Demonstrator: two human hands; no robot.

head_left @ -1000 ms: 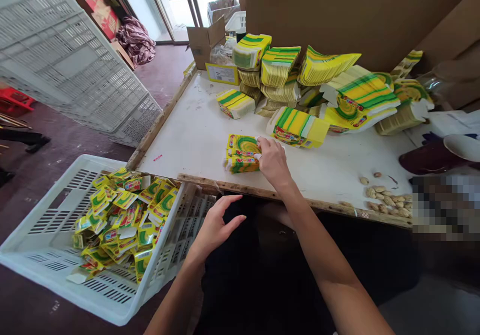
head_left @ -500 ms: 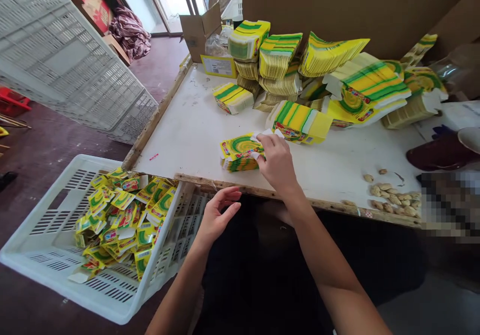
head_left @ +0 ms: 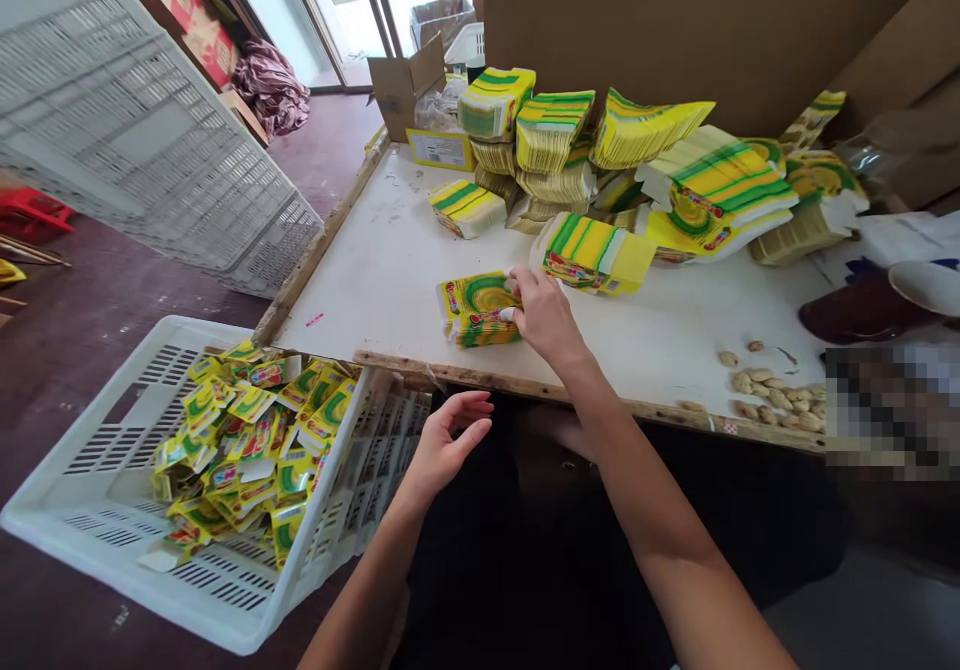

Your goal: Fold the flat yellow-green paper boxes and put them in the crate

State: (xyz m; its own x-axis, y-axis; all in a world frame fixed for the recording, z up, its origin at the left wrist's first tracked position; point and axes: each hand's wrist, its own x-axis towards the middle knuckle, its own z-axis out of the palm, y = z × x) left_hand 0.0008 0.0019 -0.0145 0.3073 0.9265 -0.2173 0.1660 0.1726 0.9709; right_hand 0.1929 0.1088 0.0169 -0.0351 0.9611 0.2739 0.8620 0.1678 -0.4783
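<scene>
A small stack of flattened yellow-and-green cartons [head_left: 480,310] lies on the white tabletop near its front edge. My right hand [head_left: 544,318] is at the stack's right end, thumb and fingers pinching a carton there; the fingers hide that end. My left hand [head_left: 450,440] hovers just off the table's front edge, fingers loosely curved and apart from the thumb, with nothing in it. Just behind my right hand lies a larger bundle of cartons [head_left: 592,250]. To the left, a white plastic crate [head_left: 75,510] holds many small yellow cartons [head_left: 247,430] in a jumble.
More carton bundles [head_left: 555,130] are piled along the back of the table. At right are peanuts [head_left: 780,390], a dark red mug [head_left: 862,305] and a blurred-out patch. An open cardboard box [head_left: 409,85] stands at the back left, and a tall white crate [head_left: 150,140] leans beside the table.
The view has shifted slightly. My right hand stays at the stack's end, where the white flaps showing around its fingers are now less visible. My left hand has barely moved.
</scene>
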